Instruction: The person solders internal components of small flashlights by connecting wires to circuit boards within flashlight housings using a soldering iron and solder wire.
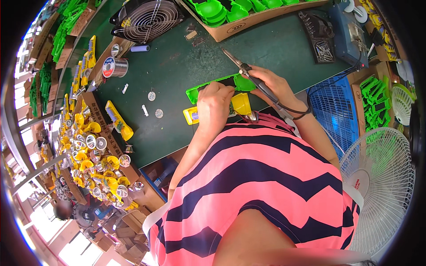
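Near the worktop's front edge, the left hand pinches the green plastic case, which lies longways left to right. Just right of it, the right hand grips a soldering iron, tip pointing away.

The left hand covers the middle of the long green plastic casing at the frame's centre, so what its fingertips pinch cannot be made out. The small yellow plastic part below it is half hidden by the same hand. The person's pink and navy striped top blocks the near edge of the dark green tabletop. At top, the brown cardboard box of green parts is cut off by the frame. The heap of yellow and silver pieces at left is too small to tell apart.
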The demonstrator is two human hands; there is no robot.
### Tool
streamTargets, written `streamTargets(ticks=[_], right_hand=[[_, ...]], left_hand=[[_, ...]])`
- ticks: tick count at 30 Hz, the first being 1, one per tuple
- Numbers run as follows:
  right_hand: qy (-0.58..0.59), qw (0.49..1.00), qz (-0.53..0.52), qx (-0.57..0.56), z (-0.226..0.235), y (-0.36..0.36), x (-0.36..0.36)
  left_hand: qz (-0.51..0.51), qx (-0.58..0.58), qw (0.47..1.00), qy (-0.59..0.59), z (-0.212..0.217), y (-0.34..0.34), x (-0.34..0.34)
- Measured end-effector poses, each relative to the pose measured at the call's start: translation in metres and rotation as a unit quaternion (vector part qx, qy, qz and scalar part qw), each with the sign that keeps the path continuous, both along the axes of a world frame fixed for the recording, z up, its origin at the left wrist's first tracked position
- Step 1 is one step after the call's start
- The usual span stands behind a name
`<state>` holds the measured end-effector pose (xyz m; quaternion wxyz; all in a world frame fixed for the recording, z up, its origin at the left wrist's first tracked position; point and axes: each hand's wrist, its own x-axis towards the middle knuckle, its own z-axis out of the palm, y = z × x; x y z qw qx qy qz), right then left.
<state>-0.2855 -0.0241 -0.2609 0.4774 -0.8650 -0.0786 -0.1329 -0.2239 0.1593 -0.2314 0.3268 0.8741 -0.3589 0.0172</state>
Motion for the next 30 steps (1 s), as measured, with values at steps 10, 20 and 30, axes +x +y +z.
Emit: streamTargets(ticks=[10, 20, 30], right_hand=[[-0.073, 0.997, 0.028, -0.016, -0.006, 0.003, -0.008], [-0.181, 0.981, -0.059, -0.030, 0.021, -0.023, -0.015], [0.081, 0.932, -0.073, 0.347, -0.001, -0.022, -0.006]], left_hand=[[0.025, 0.062, 0.997, 0.035, 0.003, 0.004, 0.002], [0.015, 0.137, 0.990, 0.013, 0.006, 0.000, 0.008], [0.005, 0.161, 0.987, 0.015, 0.006, -0.001, 0.011]])
